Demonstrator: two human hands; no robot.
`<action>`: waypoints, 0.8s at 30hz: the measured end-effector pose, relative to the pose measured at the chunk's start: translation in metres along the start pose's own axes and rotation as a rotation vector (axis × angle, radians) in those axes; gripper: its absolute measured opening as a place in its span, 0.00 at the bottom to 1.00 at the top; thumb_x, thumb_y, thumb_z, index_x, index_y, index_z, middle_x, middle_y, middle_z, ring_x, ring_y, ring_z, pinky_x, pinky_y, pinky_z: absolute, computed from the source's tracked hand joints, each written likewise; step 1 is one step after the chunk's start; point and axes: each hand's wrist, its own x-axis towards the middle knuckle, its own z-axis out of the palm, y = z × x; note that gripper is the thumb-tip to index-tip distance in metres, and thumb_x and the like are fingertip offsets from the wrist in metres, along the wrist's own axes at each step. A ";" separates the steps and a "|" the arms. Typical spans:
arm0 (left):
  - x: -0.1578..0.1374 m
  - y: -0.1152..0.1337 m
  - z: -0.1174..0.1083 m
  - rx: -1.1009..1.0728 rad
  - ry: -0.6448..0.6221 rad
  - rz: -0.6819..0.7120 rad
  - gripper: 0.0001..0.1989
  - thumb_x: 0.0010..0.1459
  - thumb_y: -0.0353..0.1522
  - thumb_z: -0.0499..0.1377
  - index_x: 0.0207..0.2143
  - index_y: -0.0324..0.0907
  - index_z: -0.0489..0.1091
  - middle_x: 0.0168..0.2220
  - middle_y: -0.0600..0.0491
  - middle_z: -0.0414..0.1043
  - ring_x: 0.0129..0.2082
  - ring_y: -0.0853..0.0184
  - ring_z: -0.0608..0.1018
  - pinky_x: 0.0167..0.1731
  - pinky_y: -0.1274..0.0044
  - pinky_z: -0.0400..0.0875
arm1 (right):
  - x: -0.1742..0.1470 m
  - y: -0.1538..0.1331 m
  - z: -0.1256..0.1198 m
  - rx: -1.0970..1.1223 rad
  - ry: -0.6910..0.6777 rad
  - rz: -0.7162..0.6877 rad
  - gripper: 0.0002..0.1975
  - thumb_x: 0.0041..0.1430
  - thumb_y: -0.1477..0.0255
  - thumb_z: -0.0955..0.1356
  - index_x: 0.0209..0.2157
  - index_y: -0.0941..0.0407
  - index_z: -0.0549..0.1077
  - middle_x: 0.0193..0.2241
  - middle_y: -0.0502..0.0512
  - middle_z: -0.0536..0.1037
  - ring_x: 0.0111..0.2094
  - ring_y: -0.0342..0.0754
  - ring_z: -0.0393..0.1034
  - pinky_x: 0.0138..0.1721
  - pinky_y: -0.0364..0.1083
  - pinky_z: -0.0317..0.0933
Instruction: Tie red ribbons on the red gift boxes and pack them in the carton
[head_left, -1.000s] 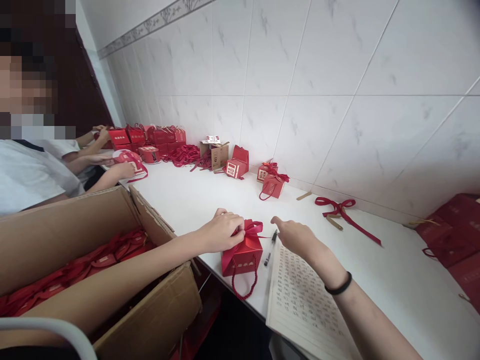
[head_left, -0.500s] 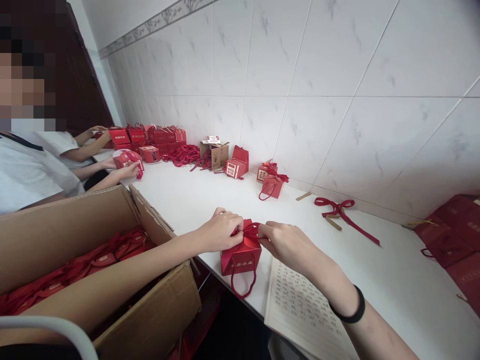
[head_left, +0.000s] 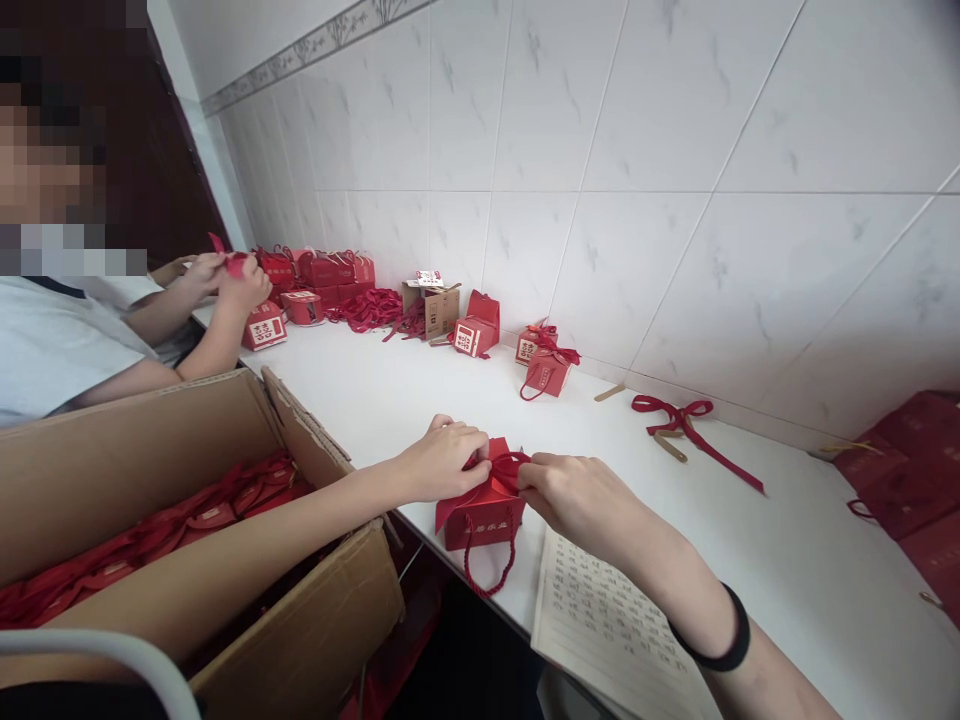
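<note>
A small red gift box (head_left: 484, 528) stands at the table's front edge, its twisted cord handle (head_left: 491, 590) hanging down over the edge. On its top is a red ribbon (head_left: 504, 470) looped into a bow. My left hand (head_left: 448, 460) is closed, pinching the ribbon on the bow's left side. My right hand (head_left: 570, 490) is closed too, pinching the loop on the right. The fingertips of both hands are partly hidden by the knuckles and the ribbon.
A cardboard carton (head_left: 300, 590) of red items stands at left. A handwritten notebook (head_left: 592, 610) lies under my right forearm. Finished-looking red boxes (head_left: 546, 372) and a loose ribbon bow (head_left: 679, 420) lie near the wall. Beside me, a person's hands (head_left: 240, 280) hold ribbon.
My right hand has moved slightly right, drawing the bow's loop wider. A ribbon end now shows at the box's left. The other person's hands have risen off a box, holding ribbon.
</note>
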 end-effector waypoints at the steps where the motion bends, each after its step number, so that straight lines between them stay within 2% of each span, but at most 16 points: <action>1: 0.000 0.000 0.000 0.003 0.001 -0.001 0.08 0.57 0.33 0.48 0.25 0.41 0.60 0.27 0.55 0.69 0.32 0.67 0.70 0.43 0.69 0.53 | 0.000 0.000 0.000 0.002 -0.003 0.000 0.11 0.56 0.85 0.63 0.23 0.58 0.63 0.21 0.47 0.66 0.19 0.39 0.56 0.20 0.42 0.38; 12: -0.001 -0.001 0.000 0.022 0.000 0.002 0.09 0.58 0.32 0.47 0.26 0.41 0.60 0.28 0.54 0.69 0.33 0.66 0.70 0.43 0.69 0.54 | -0.002 -0.002 -0.001 -0.032 -0.015 -0.007 0.11 0.57 0.83 0.64 0.24 0.58 0.63 0.21 0.47 0.67 0.18 0.40 0.57 0.19 0.42 0.38; 14: -0.001 0.000 0.000 0.025 0.003 -0.001 0.09 0.58 0.32 0.47 0.25 0.41 0.60 0.28 0.54 0.69 0.33 0.66 0.70 0.43 0.68 0.55 | -0.003 -0.006 -0.001 -0.077 0.019 0.000 0.09 0.57 0.80 0.65 0.24 0.58 0.64 0.21 0.48 0.67 0.19 0.42 0.58 0.19 0.43 0.39; 16: 0.000 0.000 0.000 0.023 0.000 -0.009 0.09 0.57 0.32 0.47 0.25 0.41 0.59 0.27 0.54 0.69 0.32 0.66 0.70 0.42 0.68 0.55 | -0.002 -0.016 0.004 -0.114 0.142 -0.035 0.06 0.56 0.75 0.69 0.28 0.59 0.66 0.24 0.52 0.68 0.22 0.45 0.62 0.18 0.42 0.42; 18: 0.000 0.000 0.001 0.000 -0.009 -0.027 0.08 0.56 0.31 0.48 0.24 0.41 0.59 0.27 0.55 0.68 0.32 0.66 0.70 0.42 0.68 0.56 | 0.001 -0.029 0.016 -0.133 0.318 -0.129 0.08 0.54 0.72 0.69 0.31 0.59 0.66 0.27 0.56 0.69 0.27 0.49 0.65 0.18 0.42 0.47; 21: 0.001 0.000 0.001 -0.052 -0.014 -0.059 0.08 0.55 0.31 0.49 0.23 0.41 0.58 0.26 0.56 0.68 0.32 0.68 0.69 0.43 0.69 0.55 | 0.009 -0.049 0.040 -0.171 0.532 -0.246 0.04 0.57 0.78 0.64 0.28 0.58 0.64 0.27 0.56 0.67 0.27 0.49 0.63 0.16 0.42 0.47; 24: 0.001 0.001 0.001 -0.073 -0.010 -0.072 0.08 0.55 0.31 0.49 0.23 0.41 0.58 0.26 0.57 0.68 0.32 0.68 0.68 0.44 0.69 0.55 | 0.014 -0.058 0.058 -0.180 0.641 -0.269 0.09 0.57 0.83 0.58 0.27 0.58 0.64 0.24 0.55 0.65 0.23 0.48 0.60 0.15 0.43 0.43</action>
